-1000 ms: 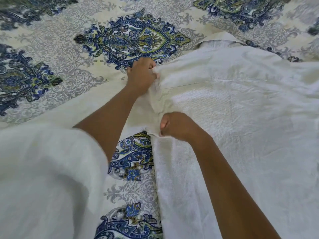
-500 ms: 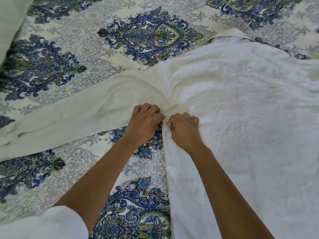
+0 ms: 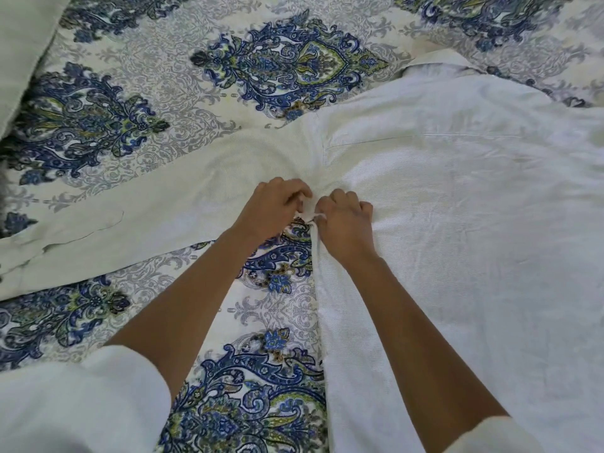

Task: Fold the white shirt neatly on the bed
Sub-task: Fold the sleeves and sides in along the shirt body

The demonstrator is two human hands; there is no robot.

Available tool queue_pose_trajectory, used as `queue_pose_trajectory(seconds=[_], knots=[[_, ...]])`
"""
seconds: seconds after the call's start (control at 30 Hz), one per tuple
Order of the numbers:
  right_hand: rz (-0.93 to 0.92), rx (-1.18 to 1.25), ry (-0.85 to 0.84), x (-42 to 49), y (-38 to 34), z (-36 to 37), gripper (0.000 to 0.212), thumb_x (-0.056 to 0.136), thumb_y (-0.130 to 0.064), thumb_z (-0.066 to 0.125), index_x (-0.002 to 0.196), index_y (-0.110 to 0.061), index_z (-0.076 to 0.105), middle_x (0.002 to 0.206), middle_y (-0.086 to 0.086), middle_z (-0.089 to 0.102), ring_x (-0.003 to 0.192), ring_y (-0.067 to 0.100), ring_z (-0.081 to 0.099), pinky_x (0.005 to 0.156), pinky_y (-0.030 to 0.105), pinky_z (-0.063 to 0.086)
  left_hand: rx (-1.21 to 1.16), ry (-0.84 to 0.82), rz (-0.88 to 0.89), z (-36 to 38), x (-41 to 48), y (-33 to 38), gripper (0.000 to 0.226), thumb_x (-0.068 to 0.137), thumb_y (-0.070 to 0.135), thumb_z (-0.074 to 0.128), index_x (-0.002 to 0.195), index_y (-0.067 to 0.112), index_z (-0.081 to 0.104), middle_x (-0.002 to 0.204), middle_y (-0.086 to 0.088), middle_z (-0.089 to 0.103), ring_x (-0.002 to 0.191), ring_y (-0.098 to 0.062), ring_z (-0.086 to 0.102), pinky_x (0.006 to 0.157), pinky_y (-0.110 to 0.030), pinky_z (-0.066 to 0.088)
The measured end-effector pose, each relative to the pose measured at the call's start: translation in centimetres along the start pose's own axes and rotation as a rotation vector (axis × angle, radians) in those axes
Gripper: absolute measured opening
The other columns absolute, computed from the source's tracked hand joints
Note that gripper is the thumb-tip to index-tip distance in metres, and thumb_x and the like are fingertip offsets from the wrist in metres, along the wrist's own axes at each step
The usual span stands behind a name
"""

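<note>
Head cam, close, fwd-down over bed (image 3: 157, 76)

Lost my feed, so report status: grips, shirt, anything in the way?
Both on shirt underarm, pinching: left grip, right grip. Lies flat on bed, sleeve spread left. Nothing blocking.

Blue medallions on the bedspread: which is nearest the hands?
The medallion below the left hand and right hand, between the shirt sleeve and shirt body; others lie farther off.

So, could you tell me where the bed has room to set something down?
Bare bedsheet lies beyond the spread sleeve and in the wedge between sleeve and white shirt. Crowded at the armpit, where left hand and right hand pinch it.
</note>
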State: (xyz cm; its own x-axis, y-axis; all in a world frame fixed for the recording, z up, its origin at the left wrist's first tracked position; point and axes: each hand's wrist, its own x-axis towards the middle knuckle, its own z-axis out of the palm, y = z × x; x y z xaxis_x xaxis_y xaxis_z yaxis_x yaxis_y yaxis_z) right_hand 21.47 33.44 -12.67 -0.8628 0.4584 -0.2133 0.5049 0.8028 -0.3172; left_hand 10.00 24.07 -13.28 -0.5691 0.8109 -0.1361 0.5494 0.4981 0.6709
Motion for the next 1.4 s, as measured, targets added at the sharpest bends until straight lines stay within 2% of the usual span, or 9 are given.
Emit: queue_pose_trajectory(seconds=[0.1,0.23,0.47,0.6,0.7,1.0,1.17,1.3,1.4], knots=[[-0.030,-0.052,-0.088,0.7,0.3,-0.9,0.020,0.090,-0.014,0.049,0.101,-0.021,0.063,0.107,-0.001,0.057,0.111,0.022,0.045,0.090,0.036,0.027,-0.142,-0.008,-0.217,-0.7,1.5,0.2,0.029,0.087,0.000,0.041,0.099,0.013,0.064,0.078,-0.004,0.066,0.073,-0.017,0.061,0.072,-0.033,0.049],[-0.054,-0.075,-0.197,1.3,0.4,-2.2,0.026,0.093,-0.017,0.045,0.112,-0.026,0.062,0.113,-0.001,0.056,0.115,0.022,0.042,0.093,0.038,0.027,0.030,0.191,-0.282,-2.1,3.6,-1.0,0.030,0.087,0.002,0.043,0.111,0.009,0.061,0.110,-0.011,0.058,0.093,-0.025,0.057,0.077,-0.030,0.044],[0.047,0.128,0.122,6.0,-0.3,-1.4,0.034,0.094,-0.011,0.039,0.124,-0.014,0.055,0.132,0.007,0.048,0.125,0.024,0.037,0.101,0.035,0.029,0.214,0.442,-0.093,-2.8,-0.2,-3.2,0.026,0.082,0.019,0.055,0.105,0.007,0.057,0.105,-0.012,0.055,0.091,-0.027,0.055,0.075,-0.036,0.043],[-0.102,0.000,0.010,8.9,1.1,0.1,0.044,0.098,-0.023,0.034,0.142,-0.028,0.035,0.154,-0.004,0.023,0.143,0.018,0.018,0.112,0.038,0.016,0.504,0.294,0.135,-0.1,-7.3,-4.5,0.034,0.081,0.033,0.052,0.105,0.009,0.055,0.105,-0.011,0.058,0.095,-0.021,0.044,0.076,-0.031,0.032],[-0.072,-0.035,0.003,9.4,2.0,0.9,0.046,0.101,-0.029,0.028,0.146,-0.033,0.025,0.157,-0.010,0.012,0.145,0.016,0.007,0.113,0.037,0.011,0.661,0.280,0.199,-0.5,-8.6,-6.5,0.014,0.086,0.018,0.050,0.092,0.008,0.058,0.090,-0.009,0.061,0.084,-0.024,0.048,0.071,-0.032,0.029],[-0.063,0.032,-0.047,9.4,1.7,0.5,0.046,0.101,-0.030,0.028,0.146,-0.035,0.023,0.157,-0.012,0.009,0.146,0.013,0.002,0.113,0.034,0.007,0.738,0.210,0.356,-1.8,-6.7,-6.2,0.019,0.083,0.020,0.056,0.100,0.012,0.056,0.094,-0.005,0.061,0.087,-0.021,0.044,0.072,-0.032,0.030],[-0.025,0.105,0.002,9.3,1.6,0.2,0.044,0.101,-0.025,0.030,0.144,-0.030,0.032,0.156,-0.010,0.017,0.145,0.013,0.008,0.114,0.033,0.006,0.684,0.140,0.353,-2.4,-6.2,-5.2,0.013,0.074,0.023,0.056,0.079,0.012,0.060,0.080,-0.002,0.058,0.079,-0.021,0.048,0.069,-0.031,0.030],[-0.031,0.012,0.043,10.0,-1.1,0.7,0.047,0.100,-0.025,0.027,0.147,-0.020,0.025,0.157,-0.001,0.014,0.146,0.015,0.004,0.116,0.038,-0.003,0.500,0.060,0.237,-2.8,-1.6,-3.9,0.048,0.085,0.036,0.037,0.118,0.007,0.058,0.125,-0.012,0.057,0.116,-0.027,0.051,0.094,-0.036,0.037],[-0.129,-0.135,0.004,11.0,-0.9,2.2,0.052,0.100,-0.036,0.018,0.150,-0.022,0.008,0.159,-0.003,0.000,0.146,0.016,-0.003,0.115,0.044,-0.003,0.562,-0.062,0.039,-2.1,2.0,-4.3,0.065,0.093,0.043,0.012,0.149,0.010,0.017,0.157,-0.009,0.014,0.145,-0.023,0.013,0.117,-0.040,0.011]])
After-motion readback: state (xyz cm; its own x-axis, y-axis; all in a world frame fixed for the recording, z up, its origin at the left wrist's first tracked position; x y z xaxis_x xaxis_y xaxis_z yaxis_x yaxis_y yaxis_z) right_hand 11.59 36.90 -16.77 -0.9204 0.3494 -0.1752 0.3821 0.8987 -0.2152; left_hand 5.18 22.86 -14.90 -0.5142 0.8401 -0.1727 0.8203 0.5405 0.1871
